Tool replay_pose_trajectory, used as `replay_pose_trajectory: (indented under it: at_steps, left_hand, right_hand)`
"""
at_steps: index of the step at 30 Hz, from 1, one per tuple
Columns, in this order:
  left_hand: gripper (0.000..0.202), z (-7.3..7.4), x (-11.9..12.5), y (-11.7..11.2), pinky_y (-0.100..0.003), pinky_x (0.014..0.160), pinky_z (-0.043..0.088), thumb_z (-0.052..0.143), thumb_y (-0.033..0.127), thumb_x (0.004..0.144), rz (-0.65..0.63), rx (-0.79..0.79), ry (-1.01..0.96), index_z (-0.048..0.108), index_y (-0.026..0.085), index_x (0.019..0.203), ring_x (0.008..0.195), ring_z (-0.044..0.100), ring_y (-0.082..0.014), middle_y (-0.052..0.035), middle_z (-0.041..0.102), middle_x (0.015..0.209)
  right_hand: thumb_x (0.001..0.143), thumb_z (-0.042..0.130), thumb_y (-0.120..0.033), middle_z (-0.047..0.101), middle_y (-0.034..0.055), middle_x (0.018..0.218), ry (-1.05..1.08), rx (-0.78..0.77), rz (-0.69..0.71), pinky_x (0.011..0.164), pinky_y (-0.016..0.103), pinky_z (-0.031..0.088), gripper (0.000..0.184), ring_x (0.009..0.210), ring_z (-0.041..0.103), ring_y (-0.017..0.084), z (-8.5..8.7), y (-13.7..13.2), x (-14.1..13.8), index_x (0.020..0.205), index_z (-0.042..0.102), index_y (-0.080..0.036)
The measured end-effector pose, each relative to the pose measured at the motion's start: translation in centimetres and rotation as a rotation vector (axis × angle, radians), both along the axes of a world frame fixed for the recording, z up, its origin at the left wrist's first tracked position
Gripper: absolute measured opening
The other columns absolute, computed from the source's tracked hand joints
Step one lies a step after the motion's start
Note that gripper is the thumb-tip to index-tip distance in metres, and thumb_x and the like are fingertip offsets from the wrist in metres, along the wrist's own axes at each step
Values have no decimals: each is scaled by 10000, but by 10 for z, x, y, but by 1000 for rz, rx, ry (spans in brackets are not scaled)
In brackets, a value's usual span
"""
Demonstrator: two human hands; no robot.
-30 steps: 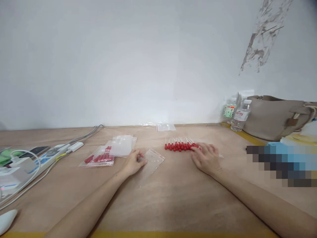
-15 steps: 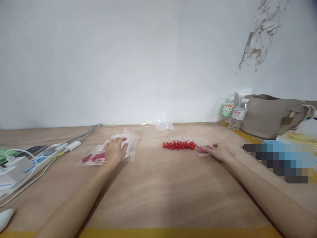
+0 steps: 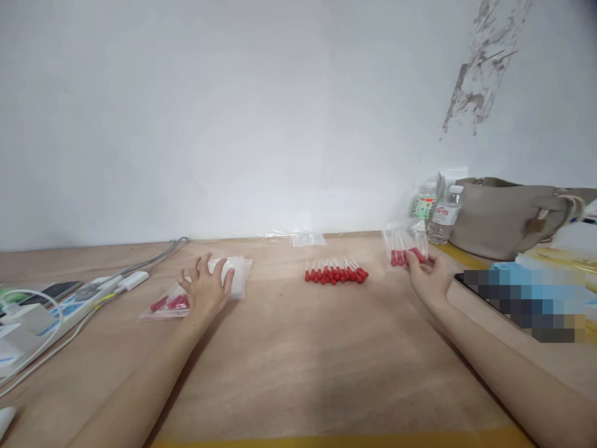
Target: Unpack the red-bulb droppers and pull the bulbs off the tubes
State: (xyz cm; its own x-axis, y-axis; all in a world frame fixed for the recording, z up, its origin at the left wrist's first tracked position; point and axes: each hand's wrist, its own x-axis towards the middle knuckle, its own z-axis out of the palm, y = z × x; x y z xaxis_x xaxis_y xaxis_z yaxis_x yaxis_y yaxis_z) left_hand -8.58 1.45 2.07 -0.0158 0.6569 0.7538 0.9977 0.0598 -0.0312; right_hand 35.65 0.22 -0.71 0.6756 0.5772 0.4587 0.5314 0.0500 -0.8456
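bagged sticks in handling: my right hand (image 3: 430,280) clamps, thumb against fingers, a clear zip bag (image 3: 405,239) right of the loose red-headed sticks (image 3: 334,272), while my left hand (image 3: 205,286) spreads its fingers over stacked zip bags (image 3: 239,277), the next move seemingly calling for a steady pinch.
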Motion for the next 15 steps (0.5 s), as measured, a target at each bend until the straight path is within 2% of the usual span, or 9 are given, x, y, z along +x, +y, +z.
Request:
replay_pose_trajectory:
  at_steps: [2, 3, 4, 7, 9, 12, 15]
  left_hand:
    - [361, -2, 19, -10, -522, 979, 72, 406, 363, 827, -115, 43, -23, 509, 194, 1128, 1231, 218, -309, -130, 321, 1319]
    - [379, -5, 29, -15, -520, 982, 81, 428, 363, 816, -188, 43, -40, 482, 199, 1152, 1235, 212, -312, -129, 315, 1322]
    - [405, -9, 39, -19, -513, 987, 98, 447, 359, 806, -275, 34, -59, 447, 203, 1180, 1239, 209, -312, -130, 312, 1322]
    - [482, -23, 64, -33, -459, 1000, 192, 433, 311, 816, -634, -30, -110, 287, 211, 1264, 1233, 252, -268, -122, 310, 1315]
    - [522, -28, 76, -42, -432, 1003, 238, 417, 288, 823, -870, -106, -112, 205, 210, 1293, 1228, 277, -243, -115, 306, 1317]
    - [540, -24, 88, -55, -421, 1019, 248, 441, 308, 814, -1109, -263, -16, 225, 220, 1301, 1240, 268, -240, -95, 296, 1338]
    - [548, -17, 92, -62, -400, 1035, 246, 476, 338, 801, -1204, -461, 88, 276, 245, 1302, 1239, 286, -230, -62, 318, 1347]
  right_hand:
    - [670, 513, -573, 587, 99, 917, 171, 251, 93, 569, 308, 494, 565, 694, 595, 180, 7, -7, -14, 1026, 429, -143]
    - [644, 548, -574, 588, 79, 904, 226, 305, 198, 547, 293, 495, 545, 676, 590, 165, 10, -12, -24, 983, 446, -159]
    - [618, 585, -565, 594, 59, 863, 274, 283, 335, 534, 278, 491, 516, 656, 585, 155, 12, -17, -35, 926, 466, -170]
    - [585, 644, -528, 605, 21, 748, 334, -17, 806, 522, 249, 466, 451, 598, 571, 133, 11, -33, -73, 824, 506, -172]
    - [577, 673, -486, 595, -9, 704, 318, -198, 1055, 536, 238, 452, 414, 582, 559, 116, 5, -39, -96, 780, 501, -170]
    - [561, 706, -424, 564, -50, 662, 288, -296, 1263, 571, 226, 439, 405, 591, 544, 95, -2, -38, -122, 769, 469, -168]
    - [509, 749, -360, 568, -65, 670, 278, -367, 1350, 597, 240, 448, 492, 634, 555, 108, -4, -31, -137, 848, 438, -185]
